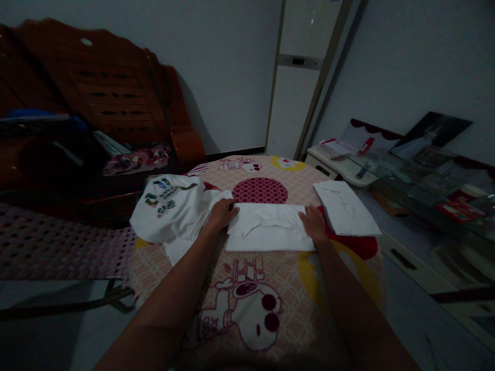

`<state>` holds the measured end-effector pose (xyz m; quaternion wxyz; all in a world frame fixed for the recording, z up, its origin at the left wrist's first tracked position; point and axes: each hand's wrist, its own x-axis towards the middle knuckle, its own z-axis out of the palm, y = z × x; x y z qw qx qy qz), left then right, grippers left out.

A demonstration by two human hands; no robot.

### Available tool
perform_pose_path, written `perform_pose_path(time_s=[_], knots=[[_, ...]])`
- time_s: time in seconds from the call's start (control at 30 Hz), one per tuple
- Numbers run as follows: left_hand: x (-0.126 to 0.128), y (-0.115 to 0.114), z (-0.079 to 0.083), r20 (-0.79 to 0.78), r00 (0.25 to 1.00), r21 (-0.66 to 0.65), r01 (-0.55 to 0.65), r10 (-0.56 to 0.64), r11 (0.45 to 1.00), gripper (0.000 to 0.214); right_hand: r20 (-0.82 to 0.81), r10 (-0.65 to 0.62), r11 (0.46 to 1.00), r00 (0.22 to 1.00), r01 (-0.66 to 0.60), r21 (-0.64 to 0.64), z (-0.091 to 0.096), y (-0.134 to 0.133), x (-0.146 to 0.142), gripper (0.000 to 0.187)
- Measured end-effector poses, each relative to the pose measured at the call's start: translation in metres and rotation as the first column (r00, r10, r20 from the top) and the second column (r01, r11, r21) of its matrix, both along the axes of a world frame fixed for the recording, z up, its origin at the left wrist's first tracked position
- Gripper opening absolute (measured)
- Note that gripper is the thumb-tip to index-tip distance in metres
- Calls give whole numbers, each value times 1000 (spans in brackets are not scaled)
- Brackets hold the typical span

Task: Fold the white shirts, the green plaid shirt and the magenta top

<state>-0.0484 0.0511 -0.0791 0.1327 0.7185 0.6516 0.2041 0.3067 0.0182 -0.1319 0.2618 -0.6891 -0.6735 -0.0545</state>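
Folded white garment (273, 241) lies flat on the table (286, 268), the fingers of the left hand (223, 212) and right hand (314, 223) pinching its two far corners. Uneven pulling by the hands could skew the fold or let a layer slip. Counted: one garment between the hands, one loose printed garment (176, 208) to the left, one folded white bundle (347, 210) to the right (layers too dim to count).
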Motion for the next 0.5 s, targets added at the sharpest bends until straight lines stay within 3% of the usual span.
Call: perform_pose_path(time_s=[0.27, 0.5], knots=[[7, 3, 0, -153, 988, 16, -19, 22, 1000, 34, 14, -60, 994, 998, 61, -94, 0, 2, -1, 44], [7, 7, 4, -122, 992, -46, -47, 41, 998, 33, -99, -60, 985, 993, 43, -167, 9, 12, 4, 37]])
